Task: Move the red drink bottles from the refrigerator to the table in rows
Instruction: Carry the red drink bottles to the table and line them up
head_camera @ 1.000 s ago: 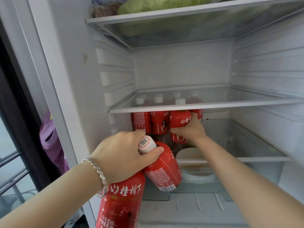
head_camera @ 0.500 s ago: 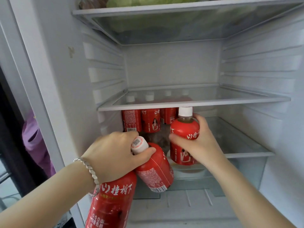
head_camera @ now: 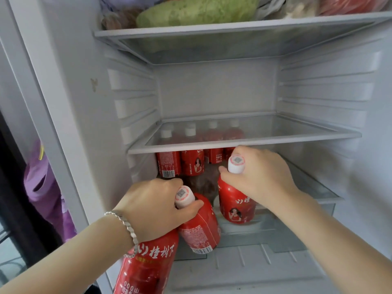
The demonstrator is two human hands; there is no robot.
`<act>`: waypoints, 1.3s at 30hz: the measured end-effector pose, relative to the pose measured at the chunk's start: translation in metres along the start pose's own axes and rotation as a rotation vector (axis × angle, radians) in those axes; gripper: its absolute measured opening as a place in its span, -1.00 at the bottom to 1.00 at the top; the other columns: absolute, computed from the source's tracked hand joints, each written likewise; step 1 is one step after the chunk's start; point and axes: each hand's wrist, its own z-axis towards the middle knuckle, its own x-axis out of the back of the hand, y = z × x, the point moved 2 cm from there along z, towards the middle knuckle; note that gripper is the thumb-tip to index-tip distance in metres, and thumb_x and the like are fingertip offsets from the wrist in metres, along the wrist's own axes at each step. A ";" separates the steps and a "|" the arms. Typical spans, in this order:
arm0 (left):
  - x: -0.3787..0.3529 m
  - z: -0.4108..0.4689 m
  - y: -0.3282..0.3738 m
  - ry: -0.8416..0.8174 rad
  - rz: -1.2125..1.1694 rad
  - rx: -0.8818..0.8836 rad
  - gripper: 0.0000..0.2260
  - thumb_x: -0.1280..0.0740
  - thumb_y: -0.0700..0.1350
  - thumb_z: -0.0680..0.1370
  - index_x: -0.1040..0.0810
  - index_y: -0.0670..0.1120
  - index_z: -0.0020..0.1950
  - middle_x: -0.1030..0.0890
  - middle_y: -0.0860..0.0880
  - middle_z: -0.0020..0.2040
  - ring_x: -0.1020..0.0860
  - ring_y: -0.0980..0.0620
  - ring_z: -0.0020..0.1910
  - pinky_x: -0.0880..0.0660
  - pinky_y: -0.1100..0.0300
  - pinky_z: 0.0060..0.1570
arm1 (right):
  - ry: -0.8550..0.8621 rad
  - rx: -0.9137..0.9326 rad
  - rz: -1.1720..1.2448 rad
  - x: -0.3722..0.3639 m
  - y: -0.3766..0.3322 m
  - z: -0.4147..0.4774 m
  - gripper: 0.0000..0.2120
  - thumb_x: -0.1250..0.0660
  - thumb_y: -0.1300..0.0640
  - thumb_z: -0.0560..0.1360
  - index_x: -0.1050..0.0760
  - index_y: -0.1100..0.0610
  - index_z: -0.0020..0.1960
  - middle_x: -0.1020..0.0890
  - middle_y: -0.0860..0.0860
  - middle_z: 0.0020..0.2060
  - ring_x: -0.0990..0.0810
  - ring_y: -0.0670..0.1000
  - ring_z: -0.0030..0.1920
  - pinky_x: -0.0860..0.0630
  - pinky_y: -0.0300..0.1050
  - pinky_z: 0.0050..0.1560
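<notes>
At nine o'clock of the view a purple cloth (head_camera: 42, 187) hangs outside the refrigerator (head_camera: 70, 102) wall. The left hand (head_camera: 157, 209), a bracelet (head_camera: 125, 225) on its wrist, sits at seven o'clock with its fingers curled tight. Thumb and fingers clamp the neck of the second bottle (head_camera: 201, 228), whose white cap points to eleven o'clock and whose body slants down to five. The front bottle (head_camera: 148, 264) hangs below the same hand, its top hidden under the palm, so it looks gripped there too. At about one o'clock from that hand the row of bottles (head_camera: 180, 164) stands upright on the lower shelf, under the glass shelf (head_camera: 275, 139). The right hand (head_camera: 261, 177), at four o'clock of centre, is closed round the shoulder of the third bottle (head_camera: 235, 206). This bottle is close to upright, its cap just below the glass shelf's front edge. Its long axis points almost at that lip, so it probably has to come out toward six o'clock, low, before any lift. The right hand is nearer the row, which lies at nine o'clock from it. The desk is not in view
</notes>
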 end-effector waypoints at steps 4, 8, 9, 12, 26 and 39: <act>0.004 -0.003 0.001 0.008 0.040 0.003 -0.61 -0.07 0.40 0.44 -0.34 0.09 -0.18 -0.44 0.14 -0.27 -0.43 0.14 -0.29 -0.35 0.31 -0.28 | -0.072 0.129 -0.071 0.007 -0.022 -0.006 -0.75 -0.29 -0.17 0.43 -0.32 -0.03 -0.23 -0.35 -0.15 -0.42 -0.39 -0.04 -0.31 -0.18 -0.30 -0.44; 0.005 -0.022 0.002 -0.002 0.111 0.062 -0.59 -0.06 0.39 0.45 -0.24 0.07 -0.29 -0.34 0.13 -0.38 -0.40 0.11 -0.32 -0.32 0.27 -0.26 | -0.242 0.173 -0.022 0.003 -0.036 -0.018 -0.68 -0.34 -0.17 0.40 -0.32 0.00 -0.31 -0.43 -0.12 -0.37 -0.45 -0.03 -0.28 -0.25 -0.22 -0.43; 0.004 -0.031 0.003 -0.015 0.126 0.085 -0.61 -0.05 0.39 0.46 -0.27 0.07 -0.24 -0.35 0.13 -0.38 -0.41 0.10 -0.32 -0.33 0.26 -0.26 | -0.303 0.185 -0.011 0.000 -0.040 -0.022 -0.67 -0.36 -0.17 0.39 -0.31 0.00 -0.33 -0.47 -0.11 -0.35 -0.47 -0.01 -0.28 -0.28 -0.19 -0.42; 0.003 -0.068 0.008 -0.025 0.185 0.167 -0.60 -0.04 0.38 0.47 -0.32 0.05 -0.11 -0.52 0.09 -0.24 -0.47 0.06 -0.26 -0.34 0.25 -0.24 | -0.455 0.241 0.004 -0.013 -0.053 -0.039 -0.74 -0.38 -0.13 0.37 -0.40 0.02 -0.25 -0.55 -0.06 -0.25 -0.55 0.04 -0.19 -0.37 -0.16 -0.34; 0.021 -0.370 0.061 -0.297 0.295 0.884 -0.54 0.01 0.36 0.46 -0.37 -0.01 -0.14 -0.64 0.00 -0.15 -0.61 -0.03 -0.13 -0.40 0.18 -0.22 | -0.759 0.986 0.209 -0.014 -0.218 -0.230 -0.72 -0.28 -0.12 0.42 -0.47 0.06 0.00 -0.60 -0.02 0.00 -0.56 0.09 0.06 -0.33 -0.14 -0.15; 0.145 -0.764 0.303 -0.295 0.371 1.756 -0.60 -0.15 0.29 0.49 -0.44 0.00 0.07 -0.62 -0.02 0.06 -0.58 -0.05 0.04 -0.42 0.20 -0.09 | -0.802 1.748 0.543 0.187 -0.384 -0.609 -0.65 -0.27 -0.17 0.44 -0.50 0.04 0.10 -0.62 0.00 0.03 -0.60 0.08 0.01 -0.42 -0.16 -0.15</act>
